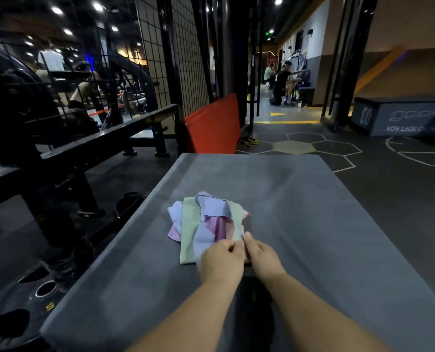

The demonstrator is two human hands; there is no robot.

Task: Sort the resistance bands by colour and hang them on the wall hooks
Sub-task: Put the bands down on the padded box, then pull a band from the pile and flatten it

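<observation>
On the head view, we've got the resistance bands (209, 209) in a loose green, lavender and pink pile on the grey counter (313, 224), just ahead of our hands. Left hand (221, 260) and right hand (262, 252) sit side by side, fingers curled, pinching the pile's near edge.

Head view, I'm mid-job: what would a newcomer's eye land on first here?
The pastel pile of resistance bands, lilac, pink and pale green, lies tangled in the middle of the grey mat. Both hands meet at its near edge: the left hand grips it with curled fingers, and the right hand touches it alongside. Behind the mat, a bright orange-red pad leans by the black mesh fence.
</observation>
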